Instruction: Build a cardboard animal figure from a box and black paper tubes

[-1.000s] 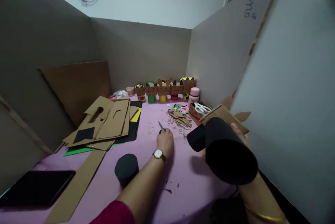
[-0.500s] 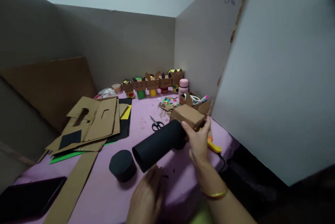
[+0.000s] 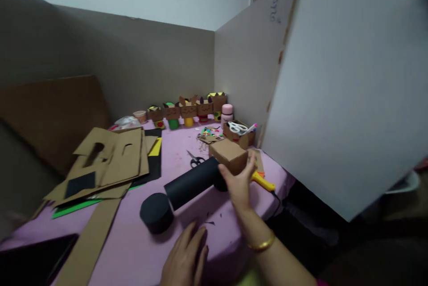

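A black paper tube (image 3: 192, 183) lies slantwise, its near end beside a short black paper cylinder (image 3: 156, 213). At its far end another black rounded piece (image 3: 221, 183) shows partly underneath. Behind that end sits a closed brown cardboard box (image 3: 229, 152). My right hand (image 3: 239, 185) is at the box's near right corner, thumb and fingers spread wide. Its thumb tip is close to the tube's far end; whether it presses on tube or box I cannot tell. My left hand (image 3: 187, 252) hovers low over the pink tabletop, fingers extended, holding nothing.
Scissors (image 3: 195, 159) lie behind the tube, and a yellow glue gun (image 3: 263, 182) is right of the box. Flattened cardboard (image 3: 123, 157) is piled left. Several cardboard-headed figures (image 3: 189, 108), a pink bottle (image 3: 227, 116) and a tool box (image 3: 239, 133) stand at the back.
The tube's near end has dropped and its open mouth no longer shows. My left hand has come away from beneath it. My right hand shifted slightly left, and the view turned right.
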`<state>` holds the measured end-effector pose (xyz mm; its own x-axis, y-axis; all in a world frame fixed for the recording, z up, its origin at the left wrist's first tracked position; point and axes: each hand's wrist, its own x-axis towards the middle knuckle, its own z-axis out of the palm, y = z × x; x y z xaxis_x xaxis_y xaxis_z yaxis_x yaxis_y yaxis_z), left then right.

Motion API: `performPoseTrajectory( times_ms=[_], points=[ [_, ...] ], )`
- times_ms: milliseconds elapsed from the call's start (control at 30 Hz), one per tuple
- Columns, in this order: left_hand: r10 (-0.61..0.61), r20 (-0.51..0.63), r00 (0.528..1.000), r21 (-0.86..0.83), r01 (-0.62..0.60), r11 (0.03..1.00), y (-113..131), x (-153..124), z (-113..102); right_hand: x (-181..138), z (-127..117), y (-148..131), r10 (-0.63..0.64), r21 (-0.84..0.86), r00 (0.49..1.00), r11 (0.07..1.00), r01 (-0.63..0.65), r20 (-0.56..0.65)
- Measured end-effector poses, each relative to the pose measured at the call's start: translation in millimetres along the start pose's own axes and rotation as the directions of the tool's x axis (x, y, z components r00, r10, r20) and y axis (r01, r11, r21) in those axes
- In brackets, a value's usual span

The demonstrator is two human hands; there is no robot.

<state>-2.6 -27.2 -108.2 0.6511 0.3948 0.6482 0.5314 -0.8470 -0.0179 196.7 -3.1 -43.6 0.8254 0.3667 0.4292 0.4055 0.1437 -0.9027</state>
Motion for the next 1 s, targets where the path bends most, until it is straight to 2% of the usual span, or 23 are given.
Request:
performPoseTrajectory(
  times_ms=[67,133,167,200,233,300,367,433,633,733,800,833,900,967,1000],
  points=[
    [-0.084,-0.025,0.996,-0.086,0.082,0.993,4.0,-7.8,-6.8,2.0,-20.9,8.3,0.013,0.030,0.999,0.999,-0.014,0.043],
    [-0.226,-0.122,0.967,-0.158,0.206,0.966,5.7,-16.7,-14.7,11.4,-48.0,24.7,0.011,0.016,0.999,1.000,-0.012,0.040],
    [-0.312,-0.191,0.931,-0.176,0.280,0.944,4.7,-20.6,-18.5,18.5,-62.3,35.4,-0.027,-0.134,1.000,0.991,0.027,0.004],
    [-0.398,-0.265,0.879,-0.187,0.357,0.915,2.2,-23.5,-21.8,26.4,-76.1,46.9,-0.081,-0.311,0.996,0.947,0.084,0.025],
    [-0.477,-0.323,0.818,-0.201,0.433,0.879,-1.9,-24.9,-24.2,34.2,-88.8,58.2,-0.112,-0.468,0.985,0.869,0.161,0.131],
    [-0.602,-0.348,0.718,-0.263,0.542,0.798,-14.3,-22.5,-25.3,46.7,-107.8,77.0,-0.034,-0.710,0.914,0.618,0.338,0.405],
    [-0.719,-0.199,0.665,-0.400,0.615,0.680,-29.1,-14.7,-21.9,52.3,-115.7,88.2,0.021,-0.754,0.881,0.526,0.393,0.474],
    [-0.785,-0.083,0.614,-0.499,0.657,0.566,-41.9,-4.9,-17.0,51.9,-113.7,92.7,0.033,-0.764,0.870,0.496,0.413,0.492],
    [-0.806,0.178,0.565,-0.611,0.705,0.360,-51.7,9.7,-15.4,48.2,-99.5,98.9,-0.003,-0.744,0.850,0.480,0.464,0.527],
    [-0.797,0.258,0.547,-0.617,0.728,0.299,-50.3,11.5,-18.3,47.1,-106.9,105.6,-0.041,-0.735,0.866,0.511,0.446,0.498],
    [-0.793,0.275,0.544,-0.612,0.735,0.291,-49.6,13.7,-19.9,42.4,-116.4,107.7,-0.089,-0.720,0.899,0.567,0.400,0.429],
    [-0.794,0.278,0.541,-0.604,0.741,0.293,-49.3,15.0,-20.7,38.6,-121.8,107.4,-0.111,-0.706,0.925,0.615,0.351,0.364],
    [-0.799,0.273,0.535,-0.583,0.753,0.305,-48.2,17.0,-22.7,29.3,-133.2,103.3,-0.132,-0.613,0.981,0.766,0.193,0.144],
    [-0.801,0.267,0.537,-0.570,0.758,0.318,-46.6,16.9,-25.4,19.8,-144.6,95.2,-0.078,-0.502,0.994,0.865,0.027,-0.080],
    [-0.803,0.264,0.535,-0.565,0.760,0.321,-45.6,15.6,-27.0,15.8,-150.0,89.9,-0.043,-0.468,0.988,0.883,-0.030,-0.145]
  ],
)
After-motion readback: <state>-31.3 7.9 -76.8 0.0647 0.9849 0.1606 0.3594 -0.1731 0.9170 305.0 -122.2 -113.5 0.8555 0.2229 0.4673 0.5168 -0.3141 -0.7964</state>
